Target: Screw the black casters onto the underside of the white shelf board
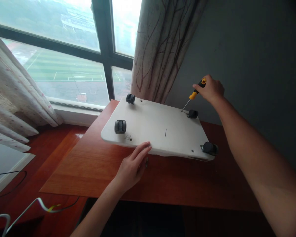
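Near edge of the desk [88, 171]: white cable [24, 214] runs on the floor off its near left corner, yellow tag [53, 208] on it. Left forearm crosses the near edge; left hand [133, 166] has two fingers out straight, tips on the near edge of the white panel [150, 125], remaining fingers curled under. Small metallic bit [146, 162] shows beside those curled fingers; can't tell if they hold it. Panel lies casters-up over the desk's far half, its left end toward the far left corner. Near-left caster [120, 127] has a hole [130, 139] close by; near-right caster [209, 148] sits at the panel's corner, another hole left of it. Right hand [212, 89] is closed round the yellow-black handle of a screwdriver [193, 95], tool tilted, shaft slanting down-left, tip at the panel's far edge just left of the far-right caster [192, 114]. Far-left caster [130, 99] is at the opposite far corner. Beyond the desk's far edge: patterned curtain [160, 42], grey wall [246, 49], window [69, 49] with a sports field outside.
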Motion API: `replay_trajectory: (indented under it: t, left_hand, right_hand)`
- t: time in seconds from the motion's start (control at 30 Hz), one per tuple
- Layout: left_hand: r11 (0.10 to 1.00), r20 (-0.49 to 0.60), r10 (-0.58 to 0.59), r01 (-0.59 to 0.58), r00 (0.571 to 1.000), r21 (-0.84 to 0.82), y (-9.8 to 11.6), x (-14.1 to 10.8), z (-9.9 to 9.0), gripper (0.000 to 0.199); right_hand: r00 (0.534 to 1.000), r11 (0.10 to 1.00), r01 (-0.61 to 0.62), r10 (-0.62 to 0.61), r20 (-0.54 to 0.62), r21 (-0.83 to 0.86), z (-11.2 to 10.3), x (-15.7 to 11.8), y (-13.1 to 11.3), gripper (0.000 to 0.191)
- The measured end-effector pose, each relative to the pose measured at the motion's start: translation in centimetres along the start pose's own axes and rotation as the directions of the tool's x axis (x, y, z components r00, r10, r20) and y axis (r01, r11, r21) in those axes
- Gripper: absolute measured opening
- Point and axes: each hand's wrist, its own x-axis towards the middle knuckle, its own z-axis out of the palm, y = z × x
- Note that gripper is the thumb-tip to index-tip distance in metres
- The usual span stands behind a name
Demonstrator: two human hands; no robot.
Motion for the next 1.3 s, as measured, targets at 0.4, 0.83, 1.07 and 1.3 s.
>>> replay_trajectory:
  t: [0.4,0.83,1.07,1.3]
  left_hand:
    - [1.000,0.004,-0.009,0.009,1.000,-0.014,0.0,-0.1,0.0,0.051]
    - [1.000,-0.001,-0.016,0.016,1.000,-0.003,0.1,-0.1,0.0,0.055]
    - [1.000,-0.001,-0.019,0.019,1.000,-0.017,0.2,0.1,0.0,0.053]
    - [0.999,-0.063,0.029,-0.031,0.998,-0.034,0.2,0.0,0.1,0.053]
  right_hand:
    - [0.995,0.989,-0.094,0.089,-0.046,-0.118,-0.9,-1.1,-2.0,0.040]
    - [0.958,0.881,0.221,-0.115,-0.264,0.418,-8.5,-14.2,-9.3,0.039]
    - [0.978,0.696,-0.016,0.159,-0.132,0.718,-7.4,-25.0,-9.5,0.036]
    - [0.975,0.655,-0.219,0.164,0.146,0.723,-5.8,-29.8,-10.0,0.040]
